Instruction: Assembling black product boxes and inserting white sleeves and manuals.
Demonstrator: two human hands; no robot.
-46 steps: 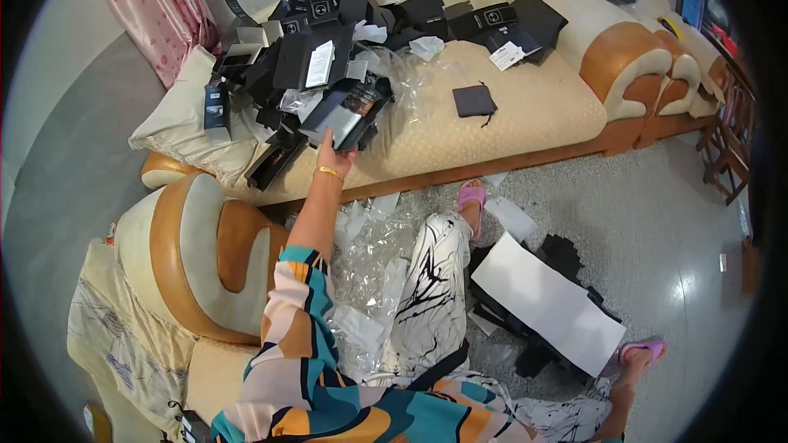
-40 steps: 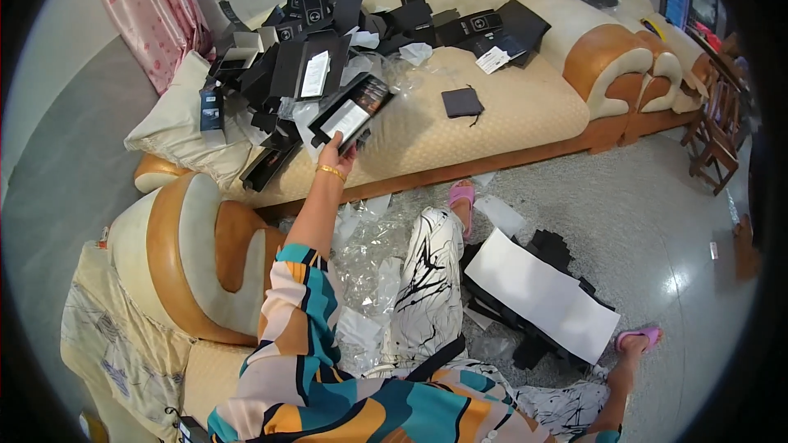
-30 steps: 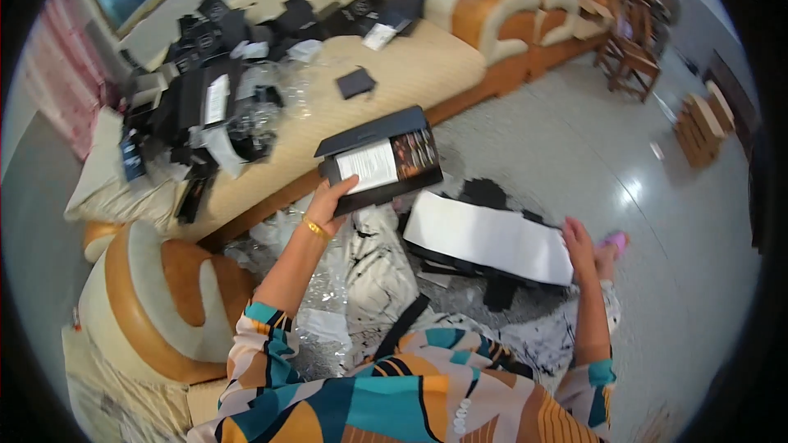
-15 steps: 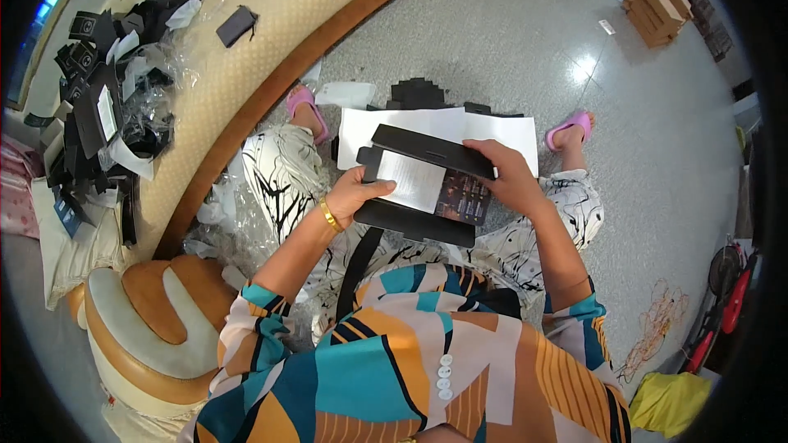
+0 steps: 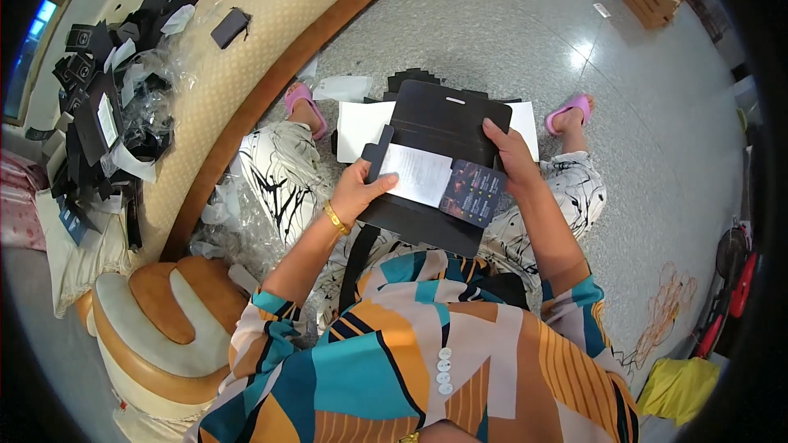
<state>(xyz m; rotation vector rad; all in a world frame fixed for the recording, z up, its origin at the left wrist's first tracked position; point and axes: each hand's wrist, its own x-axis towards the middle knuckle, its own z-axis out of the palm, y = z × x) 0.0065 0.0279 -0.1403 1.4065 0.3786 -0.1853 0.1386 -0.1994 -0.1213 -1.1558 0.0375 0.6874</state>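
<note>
Over my lap I hold a black folding cardboard box [image 5: 451, 119], its far flap laid open away from me. My left hand [image 5: 362, 191] grips the box's left side, thumb resting on a white printed paper [image 5: 416, 174] inside. Beside that paper lies a dark card with coloured pictures [image 5: 472, 192], toward the right end. My right hand [image 5: 515, 156] holds the right edge, thumb on the open flap and fingers hidden beneath. A white board or sheet [image 5: 361, 131] lies beyond the box, partly covered by it.
A cushioned bench [image 5: 205, 82] curves along the left, heaped with black boxes [image 5: 103, 119] and clear plastic wrap [image 5: 148, 82]. A tan and grey cushioned stool [image 5: 164, 328] stands near my left elbow. Tangled wire [image 5: 665, 303] and a yellow bag [image 5: 680, 387] lie at right.
The box's far flap has swung open away from me, now covering more of the white sheet. My right hand has shifted slightly right and down the box's edge.
</note>
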